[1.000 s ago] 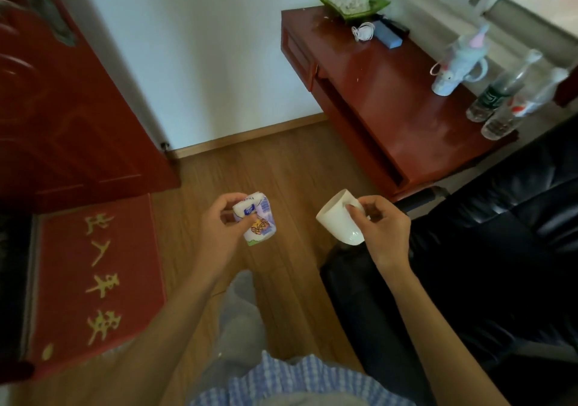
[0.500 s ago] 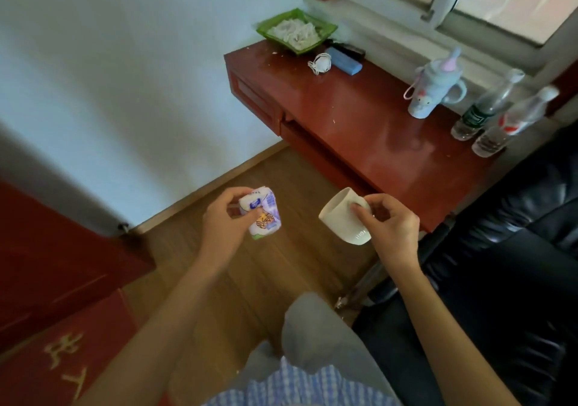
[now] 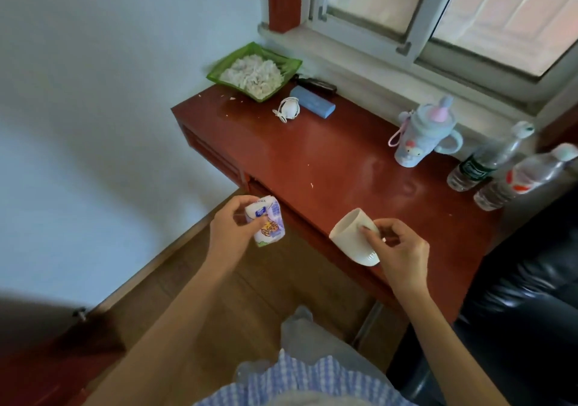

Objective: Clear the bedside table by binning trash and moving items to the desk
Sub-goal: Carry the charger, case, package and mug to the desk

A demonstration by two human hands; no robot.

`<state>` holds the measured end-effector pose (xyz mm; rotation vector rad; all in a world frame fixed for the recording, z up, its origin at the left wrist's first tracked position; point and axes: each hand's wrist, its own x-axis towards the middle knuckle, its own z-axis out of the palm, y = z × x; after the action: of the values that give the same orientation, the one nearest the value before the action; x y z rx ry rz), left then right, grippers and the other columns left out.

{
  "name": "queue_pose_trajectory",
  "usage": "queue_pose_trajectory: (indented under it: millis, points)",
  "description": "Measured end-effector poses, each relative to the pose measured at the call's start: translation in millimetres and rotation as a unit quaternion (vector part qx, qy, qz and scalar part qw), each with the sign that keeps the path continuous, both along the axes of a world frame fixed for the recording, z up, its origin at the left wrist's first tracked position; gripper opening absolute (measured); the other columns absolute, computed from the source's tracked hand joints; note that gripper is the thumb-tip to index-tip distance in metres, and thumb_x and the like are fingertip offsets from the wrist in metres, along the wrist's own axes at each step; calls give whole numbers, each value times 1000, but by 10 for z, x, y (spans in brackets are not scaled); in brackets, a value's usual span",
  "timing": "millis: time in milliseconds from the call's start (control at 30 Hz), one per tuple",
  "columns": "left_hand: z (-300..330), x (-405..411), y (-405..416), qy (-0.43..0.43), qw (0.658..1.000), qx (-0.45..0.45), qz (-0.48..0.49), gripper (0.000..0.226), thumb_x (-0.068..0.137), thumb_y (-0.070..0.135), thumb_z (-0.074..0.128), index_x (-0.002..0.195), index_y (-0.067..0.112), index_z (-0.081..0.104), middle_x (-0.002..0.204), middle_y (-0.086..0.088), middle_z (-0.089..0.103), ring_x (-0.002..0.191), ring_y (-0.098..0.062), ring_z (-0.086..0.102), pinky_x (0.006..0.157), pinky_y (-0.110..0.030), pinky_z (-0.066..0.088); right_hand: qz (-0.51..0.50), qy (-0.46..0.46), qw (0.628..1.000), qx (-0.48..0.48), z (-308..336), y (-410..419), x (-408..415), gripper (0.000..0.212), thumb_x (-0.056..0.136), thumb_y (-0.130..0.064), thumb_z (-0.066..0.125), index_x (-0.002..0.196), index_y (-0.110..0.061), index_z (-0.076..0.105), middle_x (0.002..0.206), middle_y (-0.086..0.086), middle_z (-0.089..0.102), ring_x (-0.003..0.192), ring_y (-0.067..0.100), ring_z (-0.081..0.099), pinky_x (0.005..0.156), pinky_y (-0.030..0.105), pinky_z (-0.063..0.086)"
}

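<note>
My left hand grips a small white and purple carton with a cartoon print, held over the wooden floor just left of the red desk. My right hand holds a white cup by its side near the handle, tilted with its mouth toward the upper left, above the desk's front edge. The bedside table is out of view.
On the desk stand a green tray of white scraps, a white earphone bundle, a blue case, a pastel sippy cup and two plastic bottles. A black leather chair is at right, a window above.
The view has swung right and closer to the desk; the red door and mat have left view. Both hands have kept their hold and now sit at the desk's front edge.
</note>
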<state>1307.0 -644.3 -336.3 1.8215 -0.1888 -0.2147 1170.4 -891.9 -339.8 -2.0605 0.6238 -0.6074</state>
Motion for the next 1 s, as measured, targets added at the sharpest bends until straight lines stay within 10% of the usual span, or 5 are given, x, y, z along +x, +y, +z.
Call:
queue_pose_trajectory:
  millis: [1000]
  points:
    - [-699,3540,-2193,89,948,75,-295,37,73,1,75,85,34,64,93,9,69,87,-16,64,75,-32,55,-316,12,947,52,-92,-688,2500,13,75,-21,76,81,-28,68,76,-18,66,64,5,58,57,16,44]
